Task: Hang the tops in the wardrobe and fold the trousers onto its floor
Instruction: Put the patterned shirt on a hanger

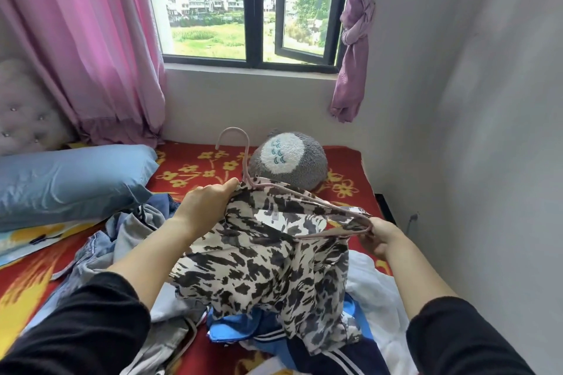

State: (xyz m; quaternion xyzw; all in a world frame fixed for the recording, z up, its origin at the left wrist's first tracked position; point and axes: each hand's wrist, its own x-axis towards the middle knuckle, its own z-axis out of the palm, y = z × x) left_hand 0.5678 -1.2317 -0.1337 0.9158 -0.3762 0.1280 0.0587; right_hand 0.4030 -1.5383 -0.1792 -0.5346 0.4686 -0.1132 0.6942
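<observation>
Clothes [137, 231] lie under patterned top [268, 268], plush toy [289, 161] and pillow [70, 179] beyond.

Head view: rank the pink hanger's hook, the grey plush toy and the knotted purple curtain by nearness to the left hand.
1. Pink hanger's hook, just above the left hand.
2. Grey plush toy, behind and to the right, on the bed.
3. Knotted purple curtain, high at the window's right edge.

A cream top [268, 253], blotched black, is stretched by its neckline from the left fingers [228, 187] to the right fingers [370, 233], hem drooping below them. A pink hanger [243, 158] is threaded inside, its hook raised just above the left fingers.
</observation>
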